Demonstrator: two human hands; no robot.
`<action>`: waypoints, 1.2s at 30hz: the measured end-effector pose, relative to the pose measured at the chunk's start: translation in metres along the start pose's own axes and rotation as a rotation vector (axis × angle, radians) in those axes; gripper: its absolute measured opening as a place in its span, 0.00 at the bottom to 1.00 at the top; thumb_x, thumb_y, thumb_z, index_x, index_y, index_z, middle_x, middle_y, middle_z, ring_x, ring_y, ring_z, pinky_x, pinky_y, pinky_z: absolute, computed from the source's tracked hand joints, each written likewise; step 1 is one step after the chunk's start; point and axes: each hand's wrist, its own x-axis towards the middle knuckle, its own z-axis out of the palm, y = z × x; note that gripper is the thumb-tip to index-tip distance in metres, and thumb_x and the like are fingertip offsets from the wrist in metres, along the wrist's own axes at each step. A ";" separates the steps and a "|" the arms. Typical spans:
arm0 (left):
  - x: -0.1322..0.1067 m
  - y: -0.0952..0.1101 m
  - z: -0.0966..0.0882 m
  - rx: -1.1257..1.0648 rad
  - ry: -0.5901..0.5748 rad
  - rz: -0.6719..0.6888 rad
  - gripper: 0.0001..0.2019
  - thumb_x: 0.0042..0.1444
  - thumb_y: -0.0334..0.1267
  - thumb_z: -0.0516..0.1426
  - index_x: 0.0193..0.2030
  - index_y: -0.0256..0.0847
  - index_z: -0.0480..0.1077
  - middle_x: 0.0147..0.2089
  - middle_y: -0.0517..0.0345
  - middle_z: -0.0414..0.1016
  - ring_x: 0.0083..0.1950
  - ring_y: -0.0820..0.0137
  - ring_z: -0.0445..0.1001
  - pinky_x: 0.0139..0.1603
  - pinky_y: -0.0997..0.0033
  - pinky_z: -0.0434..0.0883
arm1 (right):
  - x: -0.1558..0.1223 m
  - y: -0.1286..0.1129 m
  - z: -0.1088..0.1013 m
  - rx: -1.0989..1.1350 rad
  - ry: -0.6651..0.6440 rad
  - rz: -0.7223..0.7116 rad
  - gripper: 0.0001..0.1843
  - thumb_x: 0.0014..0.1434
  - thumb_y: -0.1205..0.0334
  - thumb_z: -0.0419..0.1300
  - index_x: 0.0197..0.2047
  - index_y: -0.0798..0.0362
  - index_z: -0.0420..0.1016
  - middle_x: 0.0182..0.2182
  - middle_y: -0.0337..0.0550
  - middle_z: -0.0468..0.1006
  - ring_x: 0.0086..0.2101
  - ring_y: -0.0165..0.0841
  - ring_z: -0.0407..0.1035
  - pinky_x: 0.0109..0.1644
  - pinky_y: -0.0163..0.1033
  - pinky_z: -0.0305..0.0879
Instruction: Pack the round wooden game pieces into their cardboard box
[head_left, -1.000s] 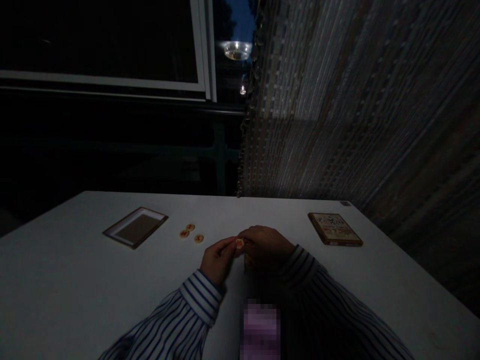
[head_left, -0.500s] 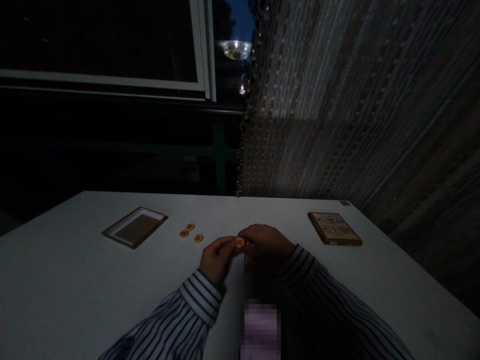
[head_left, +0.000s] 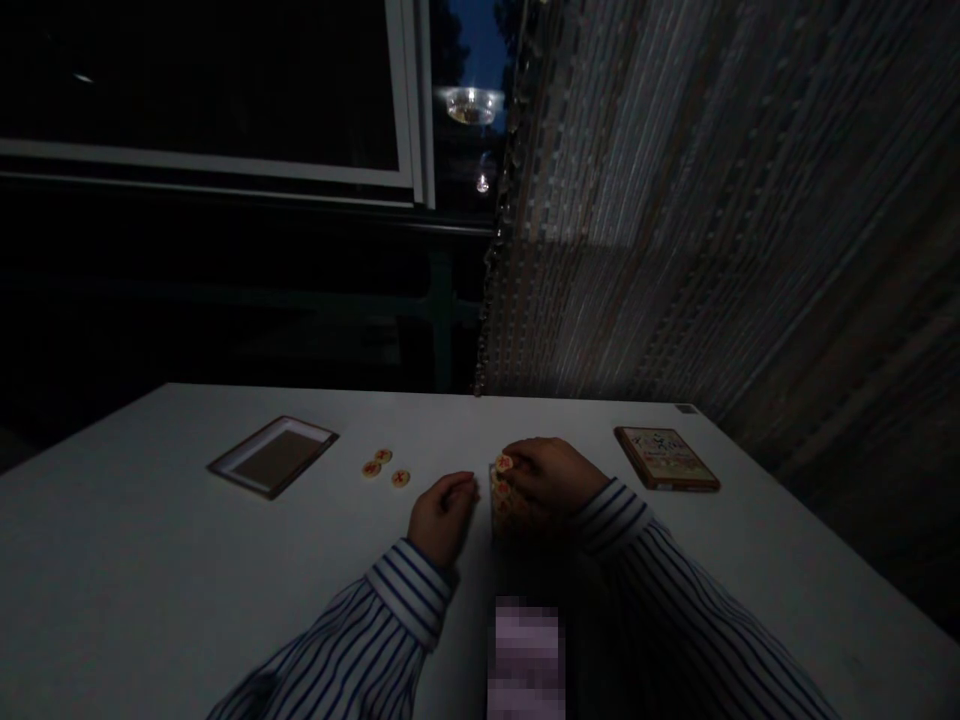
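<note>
- The fingers (head_left: 520, 453) of the right hand (head_left: 559, 475) are closed on a round piece (head_left: 503, 463), which is pinched at the fingertips with its red-marked face in view.
- The round piece is held over the far left part of a container (head_left: 492, 508), in which more pieces (head_left: 502, 491) with red markings are seen; much of it is covered by the right hand and by shadow.
- The left hand (head_left: 439, 520) is held just left of the container, apart from the right hand, with its fingers curled inward; whether anything is grasped there cannot be told.
- Three loose discs (head_left: 400, 479) with red marks are laid on the white counter (head_left: 225, 600), beyond the left hand and to its left; two are set close together, the third slightly apart.
- A shallow tray (head_left: 274, 458) is placed farther left.
- A flat box (head_left: 667, 458) with a printed top is set well to the right.
- Both wrists are covered by striped sleeves (head_left: 409, 595).
- A beaded curtain (head_left: 637, 220) is hung behind the counter.
</note>
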 end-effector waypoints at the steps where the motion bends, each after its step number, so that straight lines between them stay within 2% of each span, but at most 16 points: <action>1: 0.000 0.000 0.000 0.017 -0.002 0.003 0.14 0.44 0.43 0.56 0.35 0.35 0.69 0.29 0.54 0.76 0.33 0.69 0.74 0.35 0.70 0.70 | 0.000 0.002 0.000 0.001 -0.012 0.019 0.14 0.54 0.57 0.51 0.42 0.53 0.70 0.33 0.42 0.75 0.34 0.30 0.67 0.36 0.32 0.56; 6: 0.000 0.001 0.001 0.124 -0.043 0.043 0.13 0.46 0.43 0.54 0.35 0.35 0.70 0.29 0.54 0.76 0.32 0.69 0.74 0.33 0.71 0.70 | 0.006 0.007 0.001 -0.023 -0.084 0.103 0.15 0.54 0.57 0.51 0.42 0.53 0.71 0.32 0.42 0.75 0.32 0.31 0.67 0.36 0.32 0.55; 16: 0.001 -0.006 -0.001 0.195 -0.081 0.072 0.13 0.47 0.42 0.53 0.36 0.36 0.70 0.32 0.54 0.76 0.34 0.69 0.73 0.35 0.72 0.69 | 0.017 0.008 0.008 -0.203 -0.226 0.123 0.16 0.55 0.54 0.48 0.42 0.50 0.71 0.34 0.44 0.75 0.35 0.33 0.67 0.35 0.33 0.54; 22: 0.001 -0.006 -0.001 0.225 -0.088 0.074 0.13 0.48 0.41 0.52 0.37 0.35 0.70 0.32 0.54 0.75 0.33 0.70 0.72 0.34 0.72 0.69 | 0.022 0.006 0.011 -0.280 -0.274 0.127 0.15 0.54 0.54 0.49 0.38 0.51 0.72 0.34 0.45 0.75 0.35 0.35 0.67 0.34 0.34 0.54; 30: 0.003 -0.011 -0.001 0.246 -0.093 0.101 0.12 0.49 0.40 0.52 0.36 0.36 0.70 0.32 0.54 0.75 0.33 0.70 0.72 0.35 0.72 0.69 | 0.024 0.005 0.013 -0.308 -0.317 0.150 0.17 0.55 0.53 0.48 0.41 0.50 0.71 0.37 0.47 0.75 0.38 0.36 0.67 0.37 0.36 0.56; 36: 0.002 -0.009 -0.002 0.244 -0.095 0.108 0.11 0.49 0.39 0.52 0.35 0.37 0.70 0.32 0.56 0.75 0.34 0.70 0.72 0.36 0.71 0.69 | 0.024 0.002 0.011 -0.323 -0.332 0.148 0.17 0.56 0.53 0.47 0.40 0.50 0.72 0.37 0.47 0.74 0.38 0.37 0.67 0.36 0.36 0.57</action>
